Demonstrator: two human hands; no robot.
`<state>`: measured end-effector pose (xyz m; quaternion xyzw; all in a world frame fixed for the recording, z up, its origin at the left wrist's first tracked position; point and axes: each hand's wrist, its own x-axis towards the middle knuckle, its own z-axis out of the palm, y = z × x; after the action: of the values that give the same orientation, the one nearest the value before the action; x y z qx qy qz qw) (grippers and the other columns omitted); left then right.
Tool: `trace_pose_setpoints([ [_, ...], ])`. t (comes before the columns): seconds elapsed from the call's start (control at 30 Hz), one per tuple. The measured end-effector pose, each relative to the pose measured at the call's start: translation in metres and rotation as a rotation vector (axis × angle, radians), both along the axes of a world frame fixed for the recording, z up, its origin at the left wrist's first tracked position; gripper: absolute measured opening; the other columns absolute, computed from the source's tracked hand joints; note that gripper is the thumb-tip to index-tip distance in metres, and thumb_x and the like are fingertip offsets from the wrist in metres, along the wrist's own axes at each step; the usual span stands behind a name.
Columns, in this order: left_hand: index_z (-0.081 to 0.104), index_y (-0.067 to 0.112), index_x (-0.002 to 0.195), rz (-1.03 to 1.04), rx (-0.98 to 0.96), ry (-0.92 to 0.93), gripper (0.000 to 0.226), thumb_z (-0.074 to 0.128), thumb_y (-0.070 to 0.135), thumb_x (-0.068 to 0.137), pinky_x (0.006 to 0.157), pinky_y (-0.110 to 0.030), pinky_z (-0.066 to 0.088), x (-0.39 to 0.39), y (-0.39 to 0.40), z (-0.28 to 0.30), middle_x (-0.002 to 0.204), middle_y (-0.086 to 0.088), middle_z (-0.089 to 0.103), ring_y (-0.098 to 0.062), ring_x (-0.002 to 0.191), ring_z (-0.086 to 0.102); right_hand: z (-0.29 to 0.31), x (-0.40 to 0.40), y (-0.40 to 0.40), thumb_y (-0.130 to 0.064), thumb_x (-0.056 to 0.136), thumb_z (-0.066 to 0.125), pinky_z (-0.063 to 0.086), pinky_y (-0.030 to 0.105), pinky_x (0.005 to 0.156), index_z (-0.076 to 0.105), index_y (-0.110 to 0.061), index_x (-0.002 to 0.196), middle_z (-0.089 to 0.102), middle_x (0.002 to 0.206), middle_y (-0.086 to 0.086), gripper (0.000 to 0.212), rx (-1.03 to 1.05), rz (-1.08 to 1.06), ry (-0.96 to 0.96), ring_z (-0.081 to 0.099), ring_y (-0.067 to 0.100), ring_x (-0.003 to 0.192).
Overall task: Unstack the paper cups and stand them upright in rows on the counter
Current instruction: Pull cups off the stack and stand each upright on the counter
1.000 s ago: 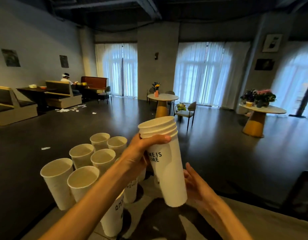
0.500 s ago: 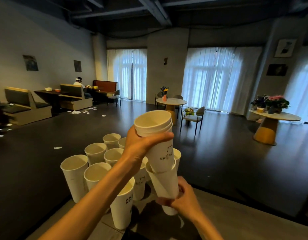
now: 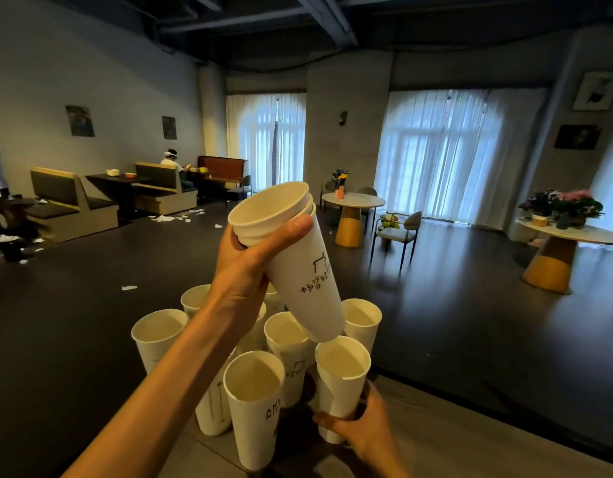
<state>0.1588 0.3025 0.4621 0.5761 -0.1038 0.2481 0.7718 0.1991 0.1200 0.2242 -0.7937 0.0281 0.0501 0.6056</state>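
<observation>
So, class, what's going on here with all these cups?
A person is unstacking paper cups onto a counter. The left hand grips the remaining stack, tilted, above the group. The right hand holds a single cup low at the near right of the group; whether its base is already on the counter cannot be seen. Several cups already stand upright in rough rows.

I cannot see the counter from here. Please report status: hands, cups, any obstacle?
Left hand grips the tilted cup stack. Right hand holds a single cup low beside the standing cups. Nothing in the way.
</observation>
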Motion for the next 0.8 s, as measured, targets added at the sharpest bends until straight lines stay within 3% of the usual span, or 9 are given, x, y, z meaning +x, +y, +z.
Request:
trace_pose_setpoints([
  [0.2,0.053,0.026,0.132,-0.049,0.001,0.006,0.116,0.091,0.065,0.030,0.075,-0.034,0.061,0.000,-0.022,-0.002,0.107,0.002,0.072,-0.015,0.098,0.071,0.008,0.006,0.002,-0.033,0.045,0.097,0.044,0.048,0.108,0.046,-0.030,0.135,0.056,0.135,-0.006,0.103,-0.052,0.043,0.044,0.050,0.021,0.130],
  [0.33,0.058,0.027,0.124,-0.087,0.030,0.026,0.086,0.087,0.046,0.045,0.078,-0.036,0.061,-0.003,-0.034,-0.004,0.108,0.000,0.073,-0.019,0.099,0.071,0.009,-0.004,-0.022,-0.031,0.048,0.097,0.049,0.043,0.104,0.048,-0.039,0.121,0.052,0.120,-0.021,0.088,-0.161,0.166,0.057,0.049,0.008,0.118],
  [0.4,0.060,0.029,0.119,-0.139,0.072,0.034,0.074,0.083,0.044,0.050,0.077,-0.035,0.061,-0.006,-0.038,-0.007,0.104,0.002,0.074,-0.017,0.098,0.072,0.014,-0.010,-0.038,-0.014,0.061,0.091,0.058,0.042,0.089,0.059,-0.029,0.107,0.062,0.113,-0.005,0.057,-0.090,0.095,0.114,0.060,0.015,0.106],
  [0.47,0.061,0.028,0.118,-0.223,0.137,0.071,0.072,0.082,0.045,0.051,0.075,-0.033,0.060,-0.009,-0.046,-0.012,0.101,0.003,0.075,-0.018,0.096,0.072,0.028,-0.020,-0.055,-0.011,0.074,0.081,0.060,0.034,0.074,0.068,-0.012,0.105,0.070,0.101,0.008,0.034,0.030,-0.001,0.162,0.069,0.022,0.091],
  [0.57,0.062,0.026,0.114,-0.367,0.236,0.167,0.070,0.081,0.045,0.049,0.075,-0.030,0.060,-0.013,-0.070,-0.029,0.098,0.001,0.076,-0.018,0.094,0.073,0.059,-0.039,-0.075,-0.016,0.081,0.071,0.055,0.041,0.074,0.070,-0.004,0.100,0.072,0.096,0.020,0.023,0.469,-0.073,0.267,0.068,0.031,0.088],
  [0.6,0.062,0.027,0.113,-0.389,0.261,0.194,0.071,0.082,0.045,0.048,0.076,-0.030,0.060,-0.015,-0.078,-0.035,0.099,0.002,0.076,-0.017,0.095,0.072,0.070,-0.048,-0.081,-0.019,0.076,0.076,0.052,0.046,0.076,0.070,-0.003,0.100,0.072,0.095,0.022,0.029,0.626,-0.024,0.288,0.067,0.034,0.089],
  [0.67,0.062,0.027,0.114,-0.404,0.332,0.225,0.073,0.085,0.044,0.047,0.082,-0.031,0.060,-0.016,-0.091,-0.047,0.104,0.002,0.075,-0.016,0.100,0.071,0.084,-0.059,-0.090,-0.028,0.046,0.097,0.053,0.054,0.078,0.073,-0.003,0.106,0.071,0.105,0.027,0.069,0.850,0.173,0.266,0.068,0.042,0.095],
  [0.73,0.064,0.025,0.115,-0.401,0.389,0.224,0.074,0.086,0.045,0.047,0.087,-0.035,0.059,-0.017,-0.098,-0.052,0.106,0.003,0.074,-0.016,0.101,0.070,0.086,-0.064,-0.096,-0.035,0.025,0.102,0.058,0.051,0.075,0.067,-0.004,0.117,0.069,0.111,0.026,0.103,0.783,0.356,0.191,0.069,0.041,0.098],
  [0.8,0.065,0.029,0.108,-0.357,0.375,0.238,0.070,0.085,0.047,0.043,0.083,-0.033,0.059,-0.019,-0.099,-0.052,0.098,0.008,0.075,-0.012,0.095,0.071,0.091,-0.068,-0.096,-0.044,0.033,0.098,0.058,0.041,0.079,0.052,-0.008,0.126,0.072,0.109,0.016,0.111,0.558,0.489,0.094,0.069,0.033,0.101],
])
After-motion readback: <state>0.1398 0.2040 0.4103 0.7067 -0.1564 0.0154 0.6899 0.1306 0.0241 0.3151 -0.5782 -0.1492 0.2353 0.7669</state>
